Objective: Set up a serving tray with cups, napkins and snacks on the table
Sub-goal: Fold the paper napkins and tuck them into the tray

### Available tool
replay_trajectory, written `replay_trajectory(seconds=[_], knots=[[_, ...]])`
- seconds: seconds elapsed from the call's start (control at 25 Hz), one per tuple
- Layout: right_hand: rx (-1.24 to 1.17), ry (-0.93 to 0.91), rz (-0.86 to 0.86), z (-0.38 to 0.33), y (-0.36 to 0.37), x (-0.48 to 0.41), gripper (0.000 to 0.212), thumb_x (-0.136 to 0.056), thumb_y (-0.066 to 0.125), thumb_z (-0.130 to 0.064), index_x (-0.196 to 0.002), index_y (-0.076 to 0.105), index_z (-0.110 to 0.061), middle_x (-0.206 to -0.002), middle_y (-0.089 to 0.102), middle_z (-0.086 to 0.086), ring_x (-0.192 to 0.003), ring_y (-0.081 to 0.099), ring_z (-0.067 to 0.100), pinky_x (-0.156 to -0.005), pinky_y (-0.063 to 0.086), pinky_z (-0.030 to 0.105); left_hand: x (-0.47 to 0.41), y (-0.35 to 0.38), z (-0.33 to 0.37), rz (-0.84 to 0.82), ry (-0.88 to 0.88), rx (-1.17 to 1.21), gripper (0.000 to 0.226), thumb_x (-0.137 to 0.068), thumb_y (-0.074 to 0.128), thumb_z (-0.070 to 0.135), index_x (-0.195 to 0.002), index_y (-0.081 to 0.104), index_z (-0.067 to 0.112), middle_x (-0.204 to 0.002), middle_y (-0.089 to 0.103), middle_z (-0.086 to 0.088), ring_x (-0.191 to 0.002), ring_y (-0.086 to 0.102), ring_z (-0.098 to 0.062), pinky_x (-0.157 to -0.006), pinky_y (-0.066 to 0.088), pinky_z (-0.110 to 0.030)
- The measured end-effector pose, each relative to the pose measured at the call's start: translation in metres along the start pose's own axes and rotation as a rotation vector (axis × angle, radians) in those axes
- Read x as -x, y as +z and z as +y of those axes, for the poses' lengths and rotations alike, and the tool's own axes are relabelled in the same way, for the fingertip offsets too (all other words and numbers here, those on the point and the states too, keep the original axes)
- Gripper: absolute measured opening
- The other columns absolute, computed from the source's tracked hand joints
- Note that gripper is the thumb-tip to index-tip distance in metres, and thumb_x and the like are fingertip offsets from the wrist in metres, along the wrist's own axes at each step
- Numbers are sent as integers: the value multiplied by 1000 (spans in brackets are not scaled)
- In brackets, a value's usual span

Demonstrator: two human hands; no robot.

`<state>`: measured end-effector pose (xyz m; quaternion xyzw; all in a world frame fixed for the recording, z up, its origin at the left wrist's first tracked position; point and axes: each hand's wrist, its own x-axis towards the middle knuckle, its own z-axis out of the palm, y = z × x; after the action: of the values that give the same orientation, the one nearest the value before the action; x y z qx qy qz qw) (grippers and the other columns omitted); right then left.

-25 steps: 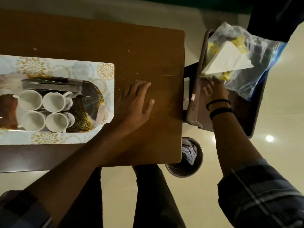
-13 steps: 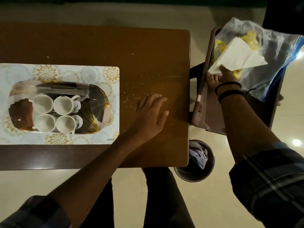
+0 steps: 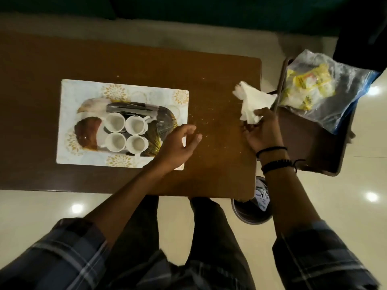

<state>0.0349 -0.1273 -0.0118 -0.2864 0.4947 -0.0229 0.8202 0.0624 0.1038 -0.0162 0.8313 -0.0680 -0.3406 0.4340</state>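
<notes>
Near the right edge of the brown wooden desk [image 3: 129, 59], a crumpled white paper napkin [image 3: 252, 102] is pinched in the right hand [image 3: 263, 132], whose fingers are closed on its lower end while the rest fans up and left above the desk top. Two dark bands circle that wrist. Left of it, the left hand [image 3: 178, 146] hovers with its fingers loosely curled and apart, grasping nothing, over the right edge of a pale rectangular placemat with gold flower prints [image 3: 69, 114]. On that mat, toward the desk's middle, sits an oval patterned serving tray in brown, white and gold [image 3: 88, 132], and four white ceramic cups [image 3: 125, 132] stand on it in a two-by-two block, touching one another, mouths up. Small crumbs dot the desk between the mat and the right hand. Beyond the right edge, a dark brown tray [image 3: 326, 151] carries a clear plastic bag of yellow snack packets [image 3: 314, 88]. Below the desk's near right corner, a round bin [image 3: 249, 214] stands on the floor with crumpled paper inside.
</notes>
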Motion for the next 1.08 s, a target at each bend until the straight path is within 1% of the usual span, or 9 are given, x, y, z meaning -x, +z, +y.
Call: replay_trajectory(seconds=[0.16,0.28,0.4,0.56,0.68,0.84,0.88,0.96,1.08], knots=[[290,133,-229,83,84,116,27,-88,49,-8,-114,54,-4,-118,58,16,-99,56,27,-71,48,32,66,-75,7,-113,-402,565,66,-92,36,65,-125,59,13,-115,71,-7,-110,65,-23,-96,49,-42],[514,140,-399,126,132,170,29,-91,46,-1,-120,50,0,-130,56,22,-96,63,26,-74,56,36,112,-129,5,-86,-354,1013,59,-89,36,69,-122,63,27,-119,71,-1,-112,66,-22,-97,51,-43],[702,145,-623,156,172,209,25,-92,43,1,-116,50,-5,-137,47,32,-85,64,15,-70,58,25,152,-183,-5,43,-240,1349,49,-89,51,56,-123,63,23,-120,65,-6,-110,61,-27,-94,48,-47],[581,231,-827,171,215,226,50,-84,34,10,-120,57,-15,-120,66,6,-106,56,37,-66,51,38,183,-230,-21,200,-156,1440,76,-82,54,63,-141,46,16,-141,51,-18,-128,50,-38,-95,49,-54],[497,309,-908,175,231,231,59,-79,34,9,-128,55,-15,-120,66,6,-102,62,37,-67,57,39,194,-238,-35,164,-109,1487,86,-79,44,77,-141,45,17,-145,47,-19,-132,47,-41,-101,44,-60],[408,527,-1077,170,247,232,66,-74,40,0,-138,45,-18,-124,55,14,-92,60,37,-71,52,43,201,-230,-37,-168,53,1685,114,-61,33,95,-141,37,15,-128,51,-14,-93,68,-30,-105,27,-61],[447,514,-1072,168,249,231,64,-75,41,0,-137,46,-17,-122,55,16,-88,61,35,-66,55,40,201,-228,-34,-175,36,1700,122,-54,36,98,-141,39,13,-128,53,-13,-96,67,-30,-109,24,-64],[585,360,-995,165,249,226,54,-83,42,2,-131,53,-19,-125,60,13,-93,63,32,-61,57,36,197,-228,-28,-131,22,1703,129,-46,39,100,-144,42,15,-143,49,-15,-125,53,-37,-115,20,-65],[704,190,-909,155,246,221,47,-87,46,1,-121,59,-29,-120,68,-3,-104,65,22,-63,57,30,185,-233,-11,64,108,1684,114,-60,37,94,-144,42,18,-152,41,-14,-139,38,-39,-111,35,-57]])
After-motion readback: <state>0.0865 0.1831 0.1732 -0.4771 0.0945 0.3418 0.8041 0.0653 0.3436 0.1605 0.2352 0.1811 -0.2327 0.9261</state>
